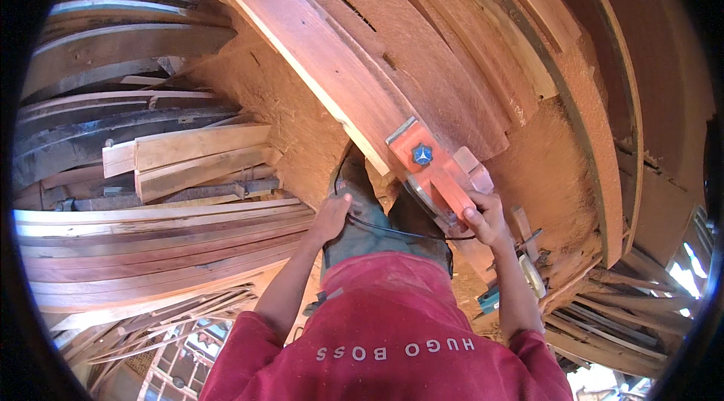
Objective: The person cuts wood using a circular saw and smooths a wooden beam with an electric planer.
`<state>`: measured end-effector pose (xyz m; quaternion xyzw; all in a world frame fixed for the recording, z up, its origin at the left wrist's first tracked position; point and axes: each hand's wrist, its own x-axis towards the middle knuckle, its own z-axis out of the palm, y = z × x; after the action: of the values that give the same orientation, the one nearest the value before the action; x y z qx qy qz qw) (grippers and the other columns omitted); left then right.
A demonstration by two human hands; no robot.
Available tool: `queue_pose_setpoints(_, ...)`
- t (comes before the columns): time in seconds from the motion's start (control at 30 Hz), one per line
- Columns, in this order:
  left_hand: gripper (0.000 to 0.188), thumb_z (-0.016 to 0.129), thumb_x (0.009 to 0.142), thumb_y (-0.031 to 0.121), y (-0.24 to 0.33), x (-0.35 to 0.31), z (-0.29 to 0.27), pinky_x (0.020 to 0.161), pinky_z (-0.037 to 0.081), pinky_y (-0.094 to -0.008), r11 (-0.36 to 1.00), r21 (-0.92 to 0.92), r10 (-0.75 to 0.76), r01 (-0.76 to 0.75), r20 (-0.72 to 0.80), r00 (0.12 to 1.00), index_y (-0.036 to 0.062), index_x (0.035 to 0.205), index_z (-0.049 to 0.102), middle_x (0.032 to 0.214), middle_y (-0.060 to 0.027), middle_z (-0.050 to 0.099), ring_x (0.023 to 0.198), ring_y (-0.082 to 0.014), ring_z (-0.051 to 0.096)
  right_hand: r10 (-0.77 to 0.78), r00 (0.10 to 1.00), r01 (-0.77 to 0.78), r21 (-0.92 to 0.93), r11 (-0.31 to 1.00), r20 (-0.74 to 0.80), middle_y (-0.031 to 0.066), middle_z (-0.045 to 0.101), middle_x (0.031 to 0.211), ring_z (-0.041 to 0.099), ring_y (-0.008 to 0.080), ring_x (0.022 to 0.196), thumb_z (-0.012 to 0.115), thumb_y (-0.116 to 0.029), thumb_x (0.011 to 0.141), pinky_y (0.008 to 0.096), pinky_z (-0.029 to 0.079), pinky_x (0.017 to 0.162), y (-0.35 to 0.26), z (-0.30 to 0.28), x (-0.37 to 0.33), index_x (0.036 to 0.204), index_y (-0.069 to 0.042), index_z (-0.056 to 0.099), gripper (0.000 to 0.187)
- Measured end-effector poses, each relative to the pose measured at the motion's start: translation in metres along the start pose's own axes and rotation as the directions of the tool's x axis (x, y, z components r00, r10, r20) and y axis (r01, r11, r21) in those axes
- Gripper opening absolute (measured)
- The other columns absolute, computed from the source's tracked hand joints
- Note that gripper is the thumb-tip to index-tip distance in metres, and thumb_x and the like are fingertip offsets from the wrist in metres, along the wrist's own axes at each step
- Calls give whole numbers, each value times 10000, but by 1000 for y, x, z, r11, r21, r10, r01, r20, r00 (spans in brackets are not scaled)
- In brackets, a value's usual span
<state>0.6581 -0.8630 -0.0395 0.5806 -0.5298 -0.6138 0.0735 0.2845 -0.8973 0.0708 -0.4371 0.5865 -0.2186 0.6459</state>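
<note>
My right hand (489,218) is wrapped round the rear handle of an orange-red electric planer (445,182) with a blue knob on its front. The planer sits on the near end of a long, reddish wooden board (302,39), which runs away to the upper left. A black power cord (400,231) hangs from the back of the planer and curves across to my left hand (332,218). My left hand is closed on that cord in front of my legs; a loop of it rises above the fingers.
Long planks (151,254) are stacked at the left, with short pale wood pieces (200,148) above them. Sawdust (558,167) covers the surface right of the board, where curved planks lie. A teal tool (490,301) shows partly below my right forearm.
</note>
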Motion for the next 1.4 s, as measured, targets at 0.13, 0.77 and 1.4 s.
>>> queue_pose_setpoints(0.13, 604, 303, 1066, 406, -12, -6, -5, 779, 517, -390, 968, -147, -193, 205, 91, 977, -39, 1040, 711, 816, -195, 693, 778, -283, 668, -13, 1000, 15, -103, 995, 21, 92, 658, 747, 617, 148, 725, 620, -487, 902, 323, 491, 656, -10, -2, 15, 1010, 43, 698, 546)
queue_pose_setpoints(0.77, 739, 210, 1066, 493, -54, 24, -131, 714, 503, -352, 918, -309, -278, 249, -53, 959, -45, 1025, 716, 752, -131, 673, 689, -200, 639, -70, 996, 77, -170, 982, 47, 199, 682, 853, 676, 272, 805, 564, -494, 933, 415, 503, 712, -159, 76, 241, 1054, 38, 682, 558)
queue_pose_setpoints(1.4, 769, 123, 1067, 516, -35, 87, -232, 758, 521, -332, 773, -500, -427, 390, 43, 903, -45, 1129, 644, 809, -104, 695, 770, -199, 666, -374, 926, 359, -190, 914, -51, 164, 484, 585, 469, 208, 572, 514, -486, 971, 416, 375, 569, -288, 156, 452, 769, 44, 610, 575)
